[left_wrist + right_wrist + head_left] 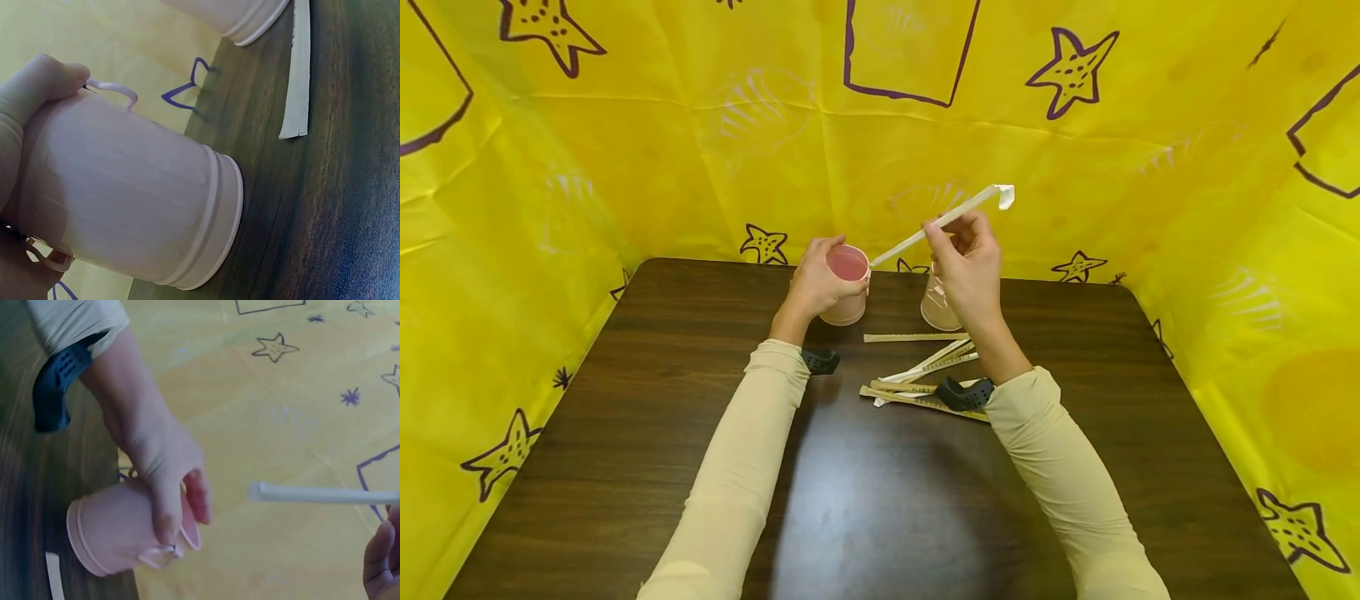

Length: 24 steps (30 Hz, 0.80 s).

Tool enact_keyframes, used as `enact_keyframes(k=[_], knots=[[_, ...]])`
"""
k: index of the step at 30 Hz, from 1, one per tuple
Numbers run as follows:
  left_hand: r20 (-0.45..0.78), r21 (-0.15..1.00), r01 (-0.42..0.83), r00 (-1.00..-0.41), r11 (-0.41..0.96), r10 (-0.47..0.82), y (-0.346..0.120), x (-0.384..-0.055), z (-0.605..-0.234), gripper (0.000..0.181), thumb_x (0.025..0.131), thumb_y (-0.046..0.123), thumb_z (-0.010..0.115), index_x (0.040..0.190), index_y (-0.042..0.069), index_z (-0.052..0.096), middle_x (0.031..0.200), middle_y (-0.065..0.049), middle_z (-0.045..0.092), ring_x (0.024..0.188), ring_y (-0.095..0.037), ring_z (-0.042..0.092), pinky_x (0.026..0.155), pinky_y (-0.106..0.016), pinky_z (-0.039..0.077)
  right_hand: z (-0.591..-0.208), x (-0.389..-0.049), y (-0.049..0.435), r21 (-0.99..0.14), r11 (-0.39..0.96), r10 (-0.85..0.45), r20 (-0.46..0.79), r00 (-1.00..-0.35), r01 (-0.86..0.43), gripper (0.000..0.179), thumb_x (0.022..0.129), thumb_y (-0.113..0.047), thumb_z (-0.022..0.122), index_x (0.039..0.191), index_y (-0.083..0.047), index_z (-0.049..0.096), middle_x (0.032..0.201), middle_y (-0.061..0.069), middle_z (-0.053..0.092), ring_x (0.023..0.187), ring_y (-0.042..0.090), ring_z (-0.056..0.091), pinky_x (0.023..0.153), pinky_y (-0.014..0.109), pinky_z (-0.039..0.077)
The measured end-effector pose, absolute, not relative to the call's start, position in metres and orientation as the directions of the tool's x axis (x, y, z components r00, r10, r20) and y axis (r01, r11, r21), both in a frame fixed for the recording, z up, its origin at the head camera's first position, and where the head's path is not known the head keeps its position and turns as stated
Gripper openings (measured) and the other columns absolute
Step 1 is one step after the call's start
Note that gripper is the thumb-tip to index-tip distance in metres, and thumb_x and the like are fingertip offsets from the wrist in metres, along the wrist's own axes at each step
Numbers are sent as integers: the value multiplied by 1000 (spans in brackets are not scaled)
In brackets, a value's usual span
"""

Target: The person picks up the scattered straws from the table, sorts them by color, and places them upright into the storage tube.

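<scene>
Pink cup: upright, in curled grip of left hand. Wrapped straw: right of pink cup, pinched in right hand. Second cup, loose straws: right of pink cup. Possible mishaps: straw slipping, from slack pinch; pink cup tipping, from sideways knock.

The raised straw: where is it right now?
In the head view, the raised straw is pinched in the right hand, right of the pink cup the left hand holds.
</scene>
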<state>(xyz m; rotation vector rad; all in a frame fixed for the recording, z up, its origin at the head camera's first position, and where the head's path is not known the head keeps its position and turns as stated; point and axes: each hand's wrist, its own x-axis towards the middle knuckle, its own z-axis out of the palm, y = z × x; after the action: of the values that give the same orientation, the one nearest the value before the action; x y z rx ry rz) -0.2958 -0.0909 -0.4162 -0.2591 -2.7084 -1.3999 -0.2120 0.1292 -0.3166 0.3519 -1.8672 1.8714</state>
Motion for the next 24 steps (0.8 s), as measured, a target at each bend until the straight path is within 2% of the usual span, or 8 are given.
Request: enact_keyframes(k=[4,12,24], knots=[[147,811,193,-981,552,128,-90,-295,-415,98,69,34,92,152,17,45,149,-6,45,127,-31,53,106,-53,46,-318,-224,120,-892,-10,167,444,-880,-452,14,96,-7,69,107,-7,60,88,-6,65,58,9,51,50,15,44],[137,807,188,-982,560,132,-92,-294,-413,98,69,33,93,153,16,45,149,-7,45,126,-31,54,107,-50,48,-342,-251,100,-971,-8,116,237,-965,-239,16,97,-15,71,105,-10,58,91,-6,61,54,3,52,50,15,45],[134,802,182,-983,568,125,-94,-293,-415,98,70,37,91,154,18,45,150,-7,44,126,-30,53,106,-50,48,-371,-264,82,-993,44,28,111,-993,-110,19,96,-15,72,107,-4,61,92,-1,63,55,7,52,51,19,44]])
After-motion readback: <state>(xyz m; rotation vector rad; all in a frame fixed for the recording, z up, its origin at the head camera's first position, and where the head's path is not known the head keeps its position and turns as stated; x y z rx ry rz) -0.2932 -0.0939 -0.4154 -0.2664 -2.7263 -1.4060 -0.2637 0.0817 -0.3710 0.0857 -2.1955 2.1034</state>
